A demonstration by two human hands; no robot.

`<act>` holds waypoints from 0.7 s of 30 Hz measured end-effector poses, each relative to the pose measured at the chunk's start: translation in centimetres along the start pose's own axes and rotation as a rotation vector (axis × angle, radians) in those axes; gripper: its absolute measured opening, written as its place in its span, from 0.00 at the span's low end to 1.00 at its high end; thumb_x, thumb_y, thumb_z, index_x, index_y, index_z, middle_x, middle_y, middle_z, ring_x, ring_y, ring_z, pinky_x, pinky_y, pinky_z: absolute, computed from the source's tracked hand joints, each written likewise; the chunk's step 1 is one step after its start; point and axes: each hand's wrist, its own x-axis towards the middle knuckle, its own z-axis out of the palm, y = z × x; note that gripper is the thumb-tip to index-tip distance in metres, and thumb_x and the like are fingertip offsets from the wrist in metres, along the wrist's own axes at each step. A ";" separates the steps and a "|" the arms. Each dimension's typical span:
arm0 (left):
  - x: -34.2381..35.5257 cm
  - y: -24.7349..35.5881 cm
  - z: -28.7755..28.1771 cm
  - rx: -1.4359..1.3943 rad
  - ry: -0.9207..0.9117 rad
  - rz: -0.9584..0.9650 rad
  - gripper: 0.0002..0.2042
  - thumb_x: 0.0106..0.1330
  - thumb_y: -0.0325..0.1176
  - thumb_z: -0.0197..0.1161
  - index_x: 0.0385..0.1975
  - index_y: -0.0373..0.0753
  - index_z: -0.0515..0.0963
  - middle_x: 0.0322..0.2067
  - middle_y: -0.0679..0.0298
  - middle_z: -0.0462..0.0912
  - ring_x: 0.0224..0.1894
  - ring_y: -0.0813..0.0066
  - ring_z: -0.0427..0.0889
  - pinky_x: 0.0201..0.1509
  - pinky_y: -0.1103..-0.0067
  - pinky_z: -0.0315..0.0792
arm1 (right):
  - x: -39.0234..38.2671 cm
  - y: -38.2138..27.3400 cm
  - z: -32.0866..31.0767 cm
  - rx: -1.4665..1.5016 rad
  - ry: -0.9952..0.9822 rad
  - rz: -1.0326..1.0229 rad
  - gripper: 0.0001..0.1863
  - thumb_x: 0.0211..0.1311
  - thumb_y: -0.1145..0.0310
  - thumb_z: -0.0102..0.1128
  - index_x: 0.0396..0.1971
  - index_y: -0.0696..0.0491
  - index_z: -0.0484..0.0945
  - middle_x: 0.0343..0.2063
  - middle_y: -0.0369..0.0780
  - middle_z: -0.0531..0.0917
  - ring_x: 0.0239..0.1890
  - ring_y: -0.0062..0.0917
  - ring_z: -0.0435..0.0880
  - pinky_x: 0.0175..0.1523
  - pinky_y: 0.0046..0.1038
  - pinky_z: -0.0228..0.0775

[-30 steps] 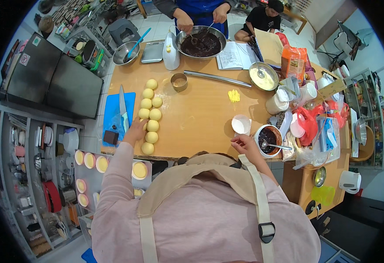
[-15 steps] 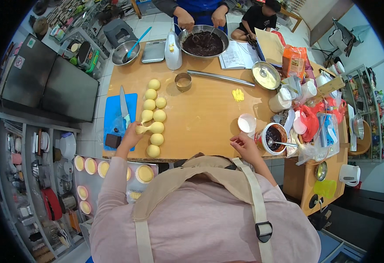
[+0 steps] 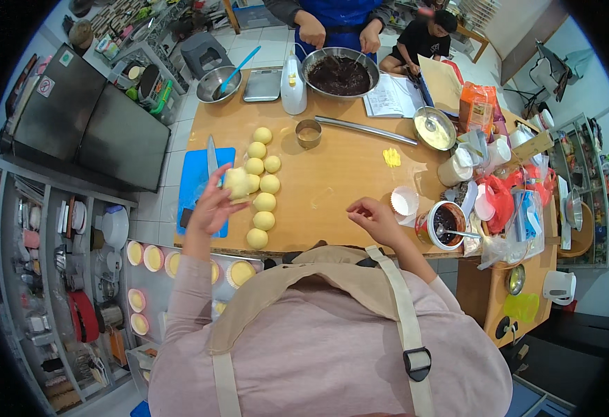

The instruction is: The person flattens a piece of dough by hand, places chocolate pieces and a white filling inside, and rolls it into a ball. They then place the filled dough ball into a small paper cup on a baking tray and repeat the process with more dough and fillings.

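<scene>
left hand [image 3: 212, 206]: grasping dough piece [image 3: 236, 182] | right hand [image 3: 375, 218]: empty | between: dough balls [image 3: 264, 201] | near right: paper cup [image 3: 404, 201], tub [image 3: 425, 230]

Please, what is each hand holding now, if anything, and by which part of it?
The left hand holds a pale dough piece, fingers at its left and lower edges. The right hand shows nothing held.

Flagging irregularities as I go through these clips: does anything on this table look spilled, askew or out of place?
A yellow patch lies on the wooden table with no dish under it; spilled or placed, I cannot tell. The dough piece in the left hand looks uneven compared with the round balls.
</scene>
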 end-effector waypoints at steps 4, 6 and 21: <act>3.0 -3.4 6.6 -0.447 -0.316 0.008 0.28 0.63 0.33 0.54 0.64 0.50 0.57 0.61 0.53 0.63 0.64 0.51 0.62 0.62 0.52 0.64 | 2.8 -2.4 1.5 0.242 -0.085 -0.066 0.11 0.63 0.68 0.59 0.42 0.57 0.76 0.34 0.34 0.80 0.34 0.16 0.77 0.41 0.20 0.70; 4.5 -4.7 9.6 -0.566 -0.354 0.014 0.26 0.64 0.33 0.53 0.63 0.48 0.58 0.61 0.54 0.63 0.64 0.52 0.62 0.63 0.53 0.63 | 3.9 -3.5 2.1 0.349 -0.087 -0.096 0.13 0.64 0.68 0.58 0.45 0.57 0.74 0.37 0.35 0.80 0.37 0.16 0.77 0.43 0.20 0.70; 7.1 -8.6 14.9 -0.385 -0.216 0.087 0.19 0.71 0.38 0.45 0.60 0.42 0.61 0.59 0.62 0.67 0.62 0.67 0.64 0.63 0.67 0.61 | 3.7 -5.8 2.5 1.054 0.265 -0.007 0.18 0.60 0.69 0.61 0.48 0.59 0.70 0.40 0.38 0.79 0.41 0.19 0.78 0.44 0.21 0.73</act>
